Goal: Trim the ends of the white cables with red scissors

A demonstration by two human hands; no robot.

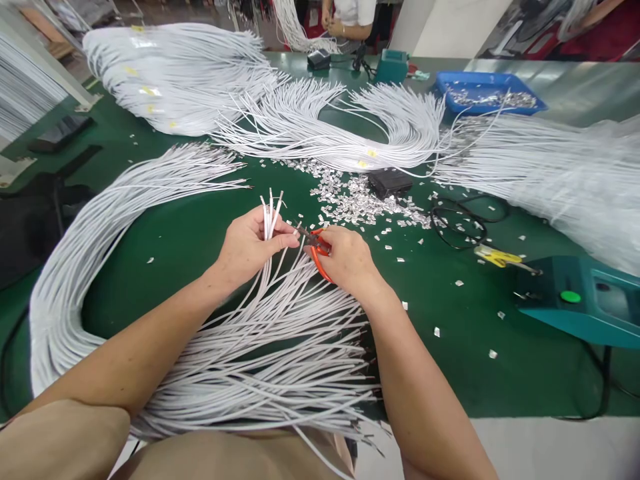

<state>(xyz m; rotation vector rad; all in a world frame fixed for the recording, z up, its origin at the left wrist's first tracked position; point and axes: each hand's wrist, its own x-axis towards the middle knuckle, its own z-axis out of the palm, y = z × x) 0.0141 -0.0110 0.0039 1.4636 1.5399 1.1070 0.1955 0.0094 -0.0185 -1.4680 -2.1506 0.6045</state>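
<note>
Several white cables [271, 221] stick up from my left hand [249, 243], which is closed around them near their ends. My right hand [349, 259] grips pliers with orange handles [320, 261]. The jaws of the pliers reach to the left fingertips, at what looks like the end of one cable; the exact contact is too small to make out. Below both hands a large bundle of white cables [260, 373] fans out to the right. That bundle curves round on the left, and its far ends [210, 160] lie beyond my left hand.
Small silvery pieces [350, 200] are scattered past my hands, around a black block [389, 181]. More cable bundles [185, 80] line the back and right. A blue tray [490, 93], yellow-handled tool [497, 257] and teal machine [580, 300] stand at right. A co-worker's hands [334, 25] show behind.
</note>
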